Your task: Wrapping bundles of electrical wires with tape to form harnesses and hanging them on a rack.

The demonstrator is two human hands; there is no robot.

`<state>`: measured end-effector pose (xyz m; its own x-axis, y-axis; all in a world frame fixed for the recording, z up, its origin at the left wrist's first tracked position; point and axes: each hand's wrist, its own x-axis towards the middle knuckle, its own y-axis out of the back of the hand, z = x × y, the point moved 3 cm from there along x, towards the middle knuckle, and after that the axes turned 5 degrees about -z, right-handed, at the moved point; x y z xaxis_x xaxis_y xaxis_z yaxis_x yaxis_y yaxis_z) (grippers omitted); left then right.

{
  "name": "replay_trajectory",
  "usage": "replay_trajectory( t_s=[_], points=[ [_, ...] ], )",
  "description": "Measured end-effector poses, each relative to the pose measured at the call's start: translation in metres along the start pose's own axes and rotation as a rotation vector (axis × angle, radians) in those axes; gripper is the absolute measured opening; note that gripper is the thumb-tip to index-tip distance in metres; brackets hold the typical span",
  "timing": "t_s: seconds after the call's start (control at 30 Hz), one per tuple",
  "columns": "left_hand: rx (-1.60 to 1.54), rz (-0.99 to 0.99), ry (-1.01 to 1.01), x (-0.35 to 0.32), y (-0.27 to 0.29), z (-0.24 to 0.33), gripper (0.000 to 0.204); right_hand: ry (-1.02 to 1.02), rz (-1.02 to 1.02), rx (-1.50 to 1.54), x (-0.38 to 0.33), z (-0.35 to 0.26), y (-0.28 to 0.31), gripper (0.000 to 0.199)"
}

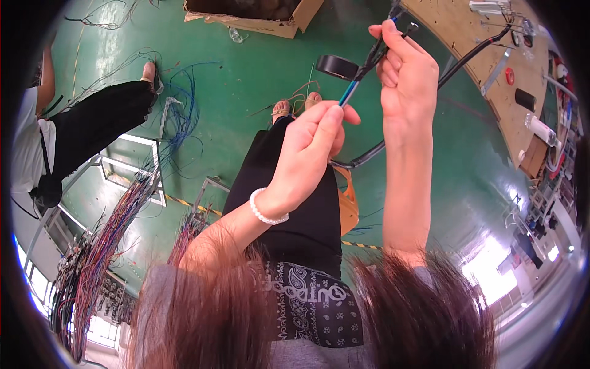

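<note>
Held a bundle of coloured wires in the air between the left hand and the right hand, as seen off the left edge of the wooden tabletop, toward the far end of that edge. Pinched the coloured stretch between thumb and forefinger of the left hand, at its lower end in sight. Gripped the black-wrapped part higher up with the right hand, thumb and fingers drawn together about it, other fingers curled in below.

Slanted along the long axis from lower left, at the left fingertips, to upper right, past the right ones. Showed a roll of black tape to the left of that axis, in the span between the two grips and in neither, right rim touching or just beside the wrapped part; could not tell which. Offered little to choose between the hands for nearness to the roll. Seemed to turn chiefly on that sideways offset. Passed a thick black cable across the tabletop's left edge and behind the right wrist, apart from the roll.
</note>
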<state>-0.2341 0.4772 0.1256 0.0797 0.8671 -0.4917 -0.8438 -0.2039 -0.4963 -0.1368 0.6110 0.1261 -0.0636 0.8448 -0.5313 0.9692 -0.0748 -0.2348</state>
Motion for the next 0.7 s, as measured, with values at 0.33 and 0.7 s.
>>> replay_trajectory(
  t_s=[0.33, 0.7],
  points=[
    [0.248, 0.152, -0.014, 0.007, 0.002, -0.004, 0.025, 0.002, 0.127, -0.012, 0.009, 0.01, -0.007, 0.02],
    [0.166, 0.114, 0.083, 0.004, 0.002, 0.011, 0.029, 0.259, -0.153, -0.132, -0.016, 0.026, 0.025, 0.041]
  ],
)
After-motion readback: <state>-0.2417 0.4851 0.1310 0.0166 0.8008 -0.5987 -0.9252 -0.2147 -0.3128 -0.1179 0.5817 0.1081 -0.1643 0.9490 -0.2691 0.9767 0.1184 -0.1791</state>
